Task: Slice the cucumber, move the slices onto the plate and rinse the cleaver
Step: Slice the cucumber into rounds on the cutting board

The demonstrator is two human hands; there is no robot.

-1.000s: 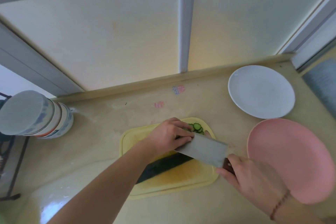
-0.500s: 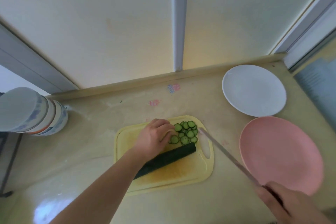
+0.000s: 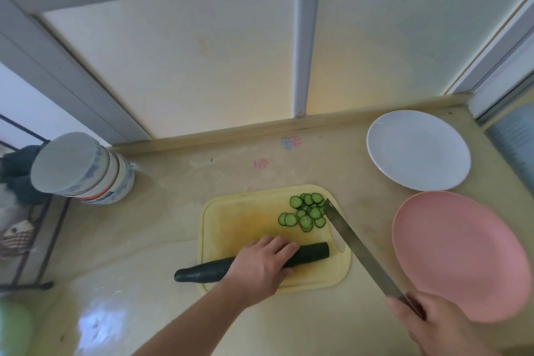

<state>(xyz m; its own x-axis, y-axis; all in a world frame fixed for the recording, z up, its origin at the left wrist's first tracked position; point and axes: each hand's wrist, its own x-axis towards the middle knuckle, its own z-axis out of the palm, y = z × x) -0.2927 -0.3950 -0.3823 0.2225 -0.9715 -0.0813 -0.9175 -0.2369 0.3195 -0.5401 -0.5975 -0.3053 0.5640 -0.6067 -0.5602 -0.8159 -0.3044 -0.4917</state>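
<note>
No text, label, brand or number can be read anywhere in the head view. Two small coloured marks are seen on the counter (image 3: 161, 211) near the back edge, a pink one (image 3: 261, 164) and a pink-and-blue one (image 3: 291, 143), but they are too blurred for any letters or figures to be made out. Blue and orange patterning is seen on the stacked bowls (image 3: 86, 170), and nothing written can be told from it.
</note>
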